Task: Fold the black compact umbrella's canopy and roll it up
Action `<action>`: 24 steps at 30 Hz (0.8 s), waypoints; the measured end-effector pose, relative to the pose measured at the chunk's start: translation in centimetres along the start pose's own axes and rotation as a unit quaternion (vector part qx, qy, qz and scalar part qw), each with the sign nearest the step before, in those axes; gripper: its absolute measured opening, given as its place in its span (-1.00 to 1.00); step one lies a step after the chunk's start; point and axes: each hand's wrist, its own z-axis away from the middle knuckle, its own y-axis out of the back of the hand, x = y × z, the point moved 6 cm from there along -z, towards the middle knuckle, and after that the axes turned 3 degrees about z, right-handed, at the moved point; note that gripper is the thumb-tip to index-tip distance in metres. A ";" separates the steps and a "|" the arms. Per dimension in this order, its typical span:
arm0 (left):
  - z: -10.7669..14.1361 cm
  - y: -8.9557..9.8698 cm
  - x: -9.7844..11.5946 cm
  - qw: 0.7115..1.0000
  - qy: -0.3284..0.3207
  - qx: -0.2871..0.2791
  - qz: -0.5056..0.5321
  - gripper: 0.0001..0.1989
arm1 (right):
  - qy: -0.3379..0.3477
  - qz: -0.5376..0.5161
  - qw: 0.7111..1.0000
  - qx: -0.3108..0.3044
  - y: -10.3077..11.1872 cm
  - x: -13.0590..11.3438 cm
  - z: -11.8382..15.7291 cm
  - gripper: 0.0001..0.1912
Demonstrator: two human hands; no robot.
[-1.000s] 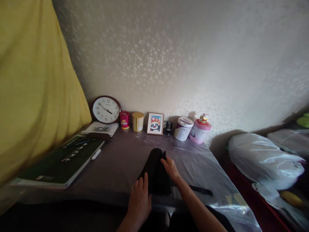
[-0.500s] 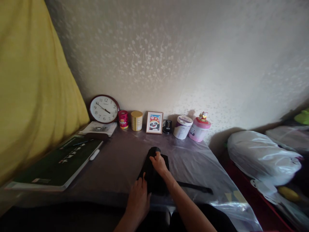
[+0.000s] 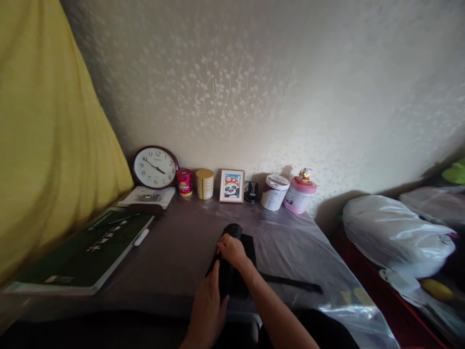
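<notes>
A black rolled bundle [image 3: 225, 277], apparently of cloth, lies lengthwise on the table in front of me; I cannot make out its exact kind. A flat black part [image 3: 250, 246] shows on its right, and a long black strap [image 3: 292, 282] stretches out to the right on the tabletop. My right hand [image 3: 231, 249] grips the bundle from above, just short of its rounded far end, with fingers bent over its left side. Lower down, my left hand [image 3: 209, 300] holds its near left side, index finger pointing forward and thumb at the near end. The fingers of both hands are partly hidden.
A plastic sheet covers the table [image 3: 174, 247]. Along the wall stand a clock [image 3: 155, 167], a red can [image 3: 184, 182], a yellow can [image 3: 205, 184], a picture frame [image 3: 231, 186] and two tubs. A green book [image 3: 83, 252] lies left; white bags [image 3: 395, 235] sit right.
My right hand has slid from the bundle's far end back toward me and slightly left, closer to my left hand. My left hand stays at the near side. The view has shifted slightly.
</notes>
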 end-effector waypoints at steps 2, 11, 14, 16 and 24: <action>0.0 0.1 0.3 0.999 -0.005 -0.025 -0.028 -0.31 | 0.002 0.003 1.000 0.008 0.2 -0.1 0.1 -0.82; 0.2 -0.3 -0.1 0.997 0.012 -0.038 -0.060 -0.41 | 0.167 -0.141 0.976 0.009 1.4 -0.9 3.6 -0.79; 0.3 -0.6 -0.4 0.998 0.010 -0.022 -0.050 -0.43 | 0.252 -0.115 0.958 0.069 2.0 -0.5 6.0 -0.74; 0.5 -0.7 -0.5 0.999 0.006 -0.013 -0.044 -0.43 | 0.289 -0.081 0.949 0.091 2.0 0.0 6.7 -0.73; 0.4 -1.0 -0.9 0.997 0.042 -0.041 -0.044 -0.43 | 0.298 -0.022 0.950 0.089 0.2 2.6 0.9 -0.68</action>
